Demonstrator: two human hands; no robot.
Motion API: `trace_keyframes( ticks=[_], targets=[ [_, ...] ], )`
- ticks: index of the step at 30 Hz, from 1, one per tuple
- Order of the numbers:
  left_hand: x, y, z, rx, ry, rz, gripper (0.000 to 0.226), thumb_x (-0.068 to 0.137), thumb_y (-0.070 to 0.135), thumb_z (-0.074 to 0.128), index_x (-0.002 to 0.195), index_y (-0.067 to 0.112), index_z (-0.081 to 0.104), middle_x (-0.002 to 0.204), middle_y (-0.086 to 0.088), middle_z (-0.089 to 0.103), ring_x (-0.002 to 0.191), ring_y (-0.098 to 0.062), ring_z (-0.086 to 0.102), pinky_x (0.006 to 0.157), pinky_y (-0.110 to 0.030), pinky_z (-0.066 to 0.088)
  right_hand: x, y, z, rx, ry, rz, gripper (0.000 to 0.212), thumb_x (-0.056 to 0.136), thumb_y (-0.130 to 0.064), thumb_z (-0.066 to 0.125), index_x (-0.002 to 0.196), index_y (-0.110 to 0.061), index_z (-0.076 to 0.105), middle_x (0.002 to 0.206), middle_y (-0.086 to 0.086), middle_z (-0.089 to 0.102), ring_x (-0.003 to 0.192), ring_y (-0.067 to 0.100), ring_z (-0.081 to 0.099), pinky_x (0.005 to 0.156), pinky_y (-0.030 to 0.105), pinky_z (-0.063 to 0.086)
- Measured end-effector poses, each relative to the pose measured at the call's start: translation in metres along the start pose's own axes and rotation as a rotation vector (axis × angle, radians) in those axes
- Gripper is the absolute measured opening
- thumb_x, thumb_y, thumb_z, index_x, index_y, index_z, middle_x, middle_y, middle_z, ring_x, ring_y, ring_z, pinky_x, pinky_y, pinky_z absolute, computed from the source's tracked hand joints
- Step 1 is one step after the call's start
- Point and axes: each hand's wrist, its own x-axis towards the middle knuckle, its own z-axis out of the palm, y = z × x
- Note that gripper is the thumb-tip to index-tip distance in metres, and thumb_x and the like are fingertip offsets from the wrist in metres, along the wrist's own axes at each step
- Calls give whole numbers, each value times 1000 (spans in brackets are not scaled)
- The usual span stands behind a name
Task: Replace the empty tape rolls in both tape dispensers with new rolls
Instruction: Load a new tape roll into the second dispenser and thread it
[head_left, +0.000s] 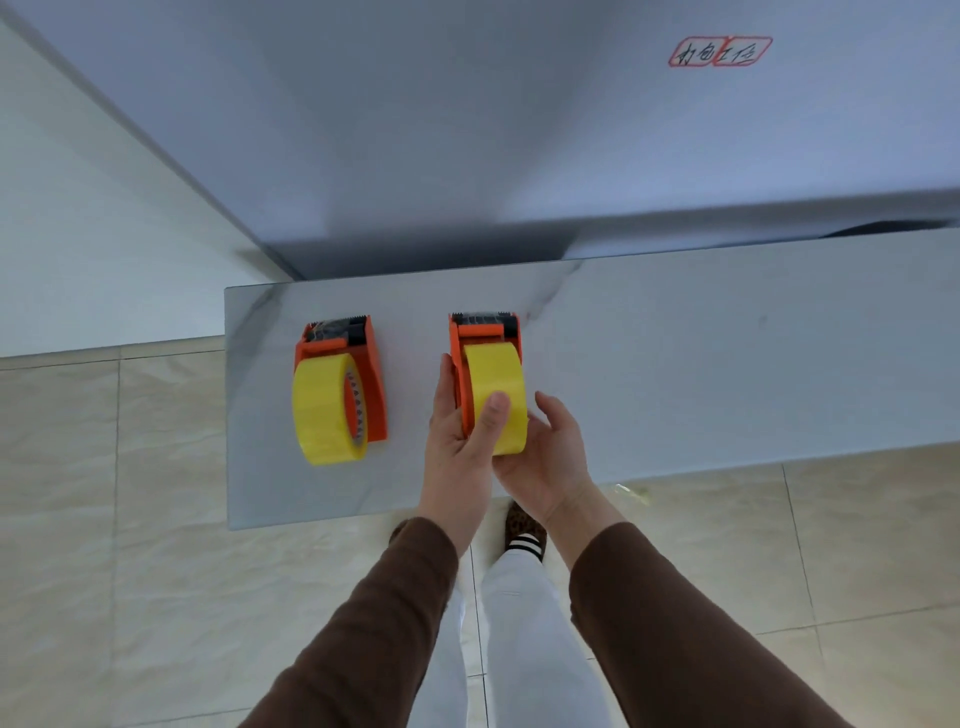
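Two orange tape dispensers sitting side by side on grey marbled desk, near its left end, serrated cutters pointing away from person. Left dispenser lying untouched w/ full yellow roll mounted, orange core showing on its right face. Right dispenser also carrying a yellow roll, seen edge-on. Left hand is gripping this dispenser's left side, thumb pressing on top of the roll; right hand is cupping roll from below/right, fingers curled around it. Both grips closed on the roll/dispenser unit. Brown sleeves, tiled floor below desk edge.
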Motion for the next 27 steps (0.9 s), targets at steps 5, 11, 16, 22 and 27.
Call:
trace_keyframes(
  ticks=[5,11,16,22,27],
  targets=[
    [22,-12,-11,-46,-40,-123,77,93,58,63,161,29,39,144,1,67,127,-12,68,92,-13,56,7,3,5,-156,58,-24,56,104,-41,45,145,-4,54,150,23,54,142,37,49,122,47,34],
    [43,-12,-9,-78,-59,-190,96,82,64,63,164,22,33,150,-5,62,135,-18,63,111,-27,49,25,5,9,-89,182,-68,45,108,-19,42,145,5,50,147,26,55,142,38,50,121,47,35],
    [51,-16,-7,-40,-67,-168,96,85,62,62,166,28,24,151,2,59,122,0,65,87,-6,52,22,6,13,-117,313,-134,41,109,-22,38,135,3,58,138,26,63,131,38,59,113,47,46],
    [46,-22,-4,12,-134,-149,105,81,72,58,167,39,8,165,10,42,119,19,50,94,-5,40,-4,7,24,-839,536,-529,32,105,-43,45,123,-26,65,119,-6,66,113,11,63,93,26,49],
    [48,-24,-9,10,-173,-200,89,96,55,58,166,40,5,170,6,36,141,-6,49,98,-4,43,-9,6,32,-833,256,-388,26,107,-38,43,107,-43,69,102,-28,76,104,-11,67,105,26,47]
  ],
)
